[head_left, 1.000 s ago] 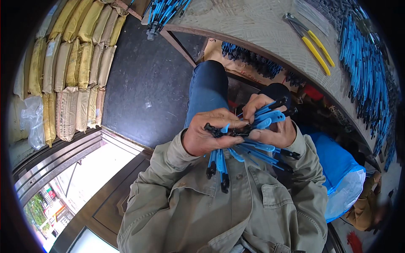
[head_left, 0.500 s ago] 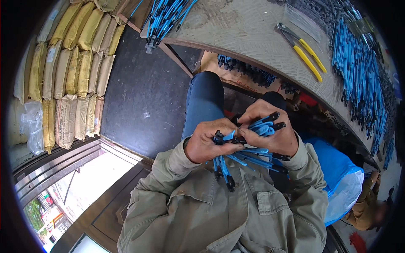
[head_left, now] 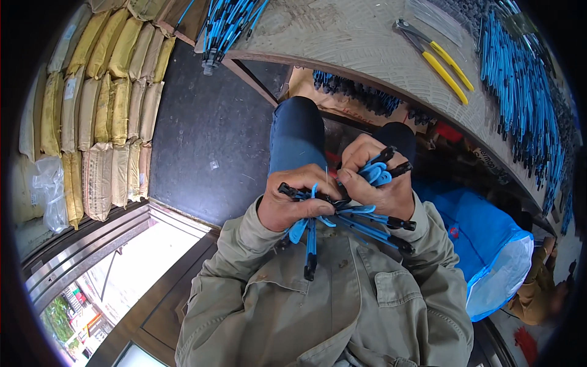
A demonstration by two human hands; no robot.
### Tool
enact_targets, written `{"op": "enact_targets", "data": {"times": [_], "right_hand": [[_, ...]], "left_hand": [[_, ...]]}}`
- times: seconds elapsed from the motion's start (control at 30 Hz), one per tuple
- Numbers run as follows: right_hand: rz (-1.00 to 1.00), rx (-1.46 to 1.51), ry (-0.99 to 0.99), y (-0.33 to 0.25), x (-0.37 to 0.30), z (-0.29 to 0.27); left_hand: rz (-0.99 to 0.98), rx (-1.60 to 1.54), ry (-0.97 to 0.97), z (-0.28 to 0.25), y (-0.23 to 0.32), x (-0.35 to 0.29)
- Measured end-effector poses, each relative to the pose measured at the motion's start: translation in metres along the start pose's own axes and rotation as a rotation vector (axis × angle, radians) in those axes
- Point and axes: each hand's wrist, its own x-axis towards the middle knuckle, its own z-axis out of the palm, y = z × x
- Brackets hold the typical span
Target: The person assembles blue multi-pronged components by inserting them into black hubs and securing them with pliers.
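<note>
My left hand (head_left: 292, 203) and my right hand (head_left: 391, 194) are close together above my lap. A bunch of blue plastic strips with black ends (head_left: 367, 226) fans out below and between them. Closed round part of it, my left hand has its thumb pressed across the pieces. In my right hand, thumb and finger are pinched together. Rounded blue ends (head_left: 375, 175) and black tips stick out of that grip. A thin pale line, perhaps wire or cord (head_left: 328, 175), rises between the hands; where it runs is hidden by my fingers.
On the workbench (head_left: 342, 43) lie yellow-handled cutters (head_left: 441, 66) and a large pile of blue strips (head_left: 526, 92). Another bunch (head_left: 229, 27) overhangs its left end. Stacked sacks (head_left: 98, 104) stand at left. A blue bag (head_left: 483, 238) is at right, near another person (head_left: 535, 293).
Both hands have shifted slightly left and drawn a little apart. Some strips under my left hand now point differently. The pinch of my right hand stays closed.
</note>
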Motion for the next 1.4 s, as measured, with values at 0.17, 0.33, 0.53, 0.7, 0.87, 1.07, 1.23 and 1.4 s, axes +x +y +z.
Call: {"op": "enact_targets", "data": {"times": [0.17, 0.33, 0.53, 0.7, 0.87, 1.07, 1.23, 1.4], "right_hand": [[-0.004, 0.012, -0.041, 0.001, 0.000, 0.003], [0.021, 0.033, -0.056, 0.000, -0.003, 0.006], [0.001, 0.032, -0.060, -0.001, -0.006, 0.007], [-0.047, -0.033, 0.063, 0.000, -0.010, 0.007], [0.066, 0.079, 0.035, -0.009, -0.012, 0.007], [-0.062, 0.019, -0.194, -0.015, 0.011, -0.010], [-0.204, -0.036, -0.411, -0.023, 0.044, -0.043], [0.041, -0.089, -0.098, -0.050, 0.136, -0.129]], "left_hand": [[0.001, -0.028, -0.044, -0.004, -0.003, 0.001], [-0.047, -0.057, -0.117, -0.010, -0.004, 0.002], [-0.079, -0.077, -0.057, 0.000, 0.001, 0.002], [-0.183, -0.078, 0.023, 0.006, 0.007, -0.004], [-0.018, 0.394, -0.043, 0.000, 0.010, 0.000], [0.150, 0.384, -0.016, -0.009, 0.018, 0.006], [0.125, 0.404, -0.039, -0.037, 0.009, 0.010], [0.230, 0.344, -0.095, -0.061, 0.018, 0.009]]}}
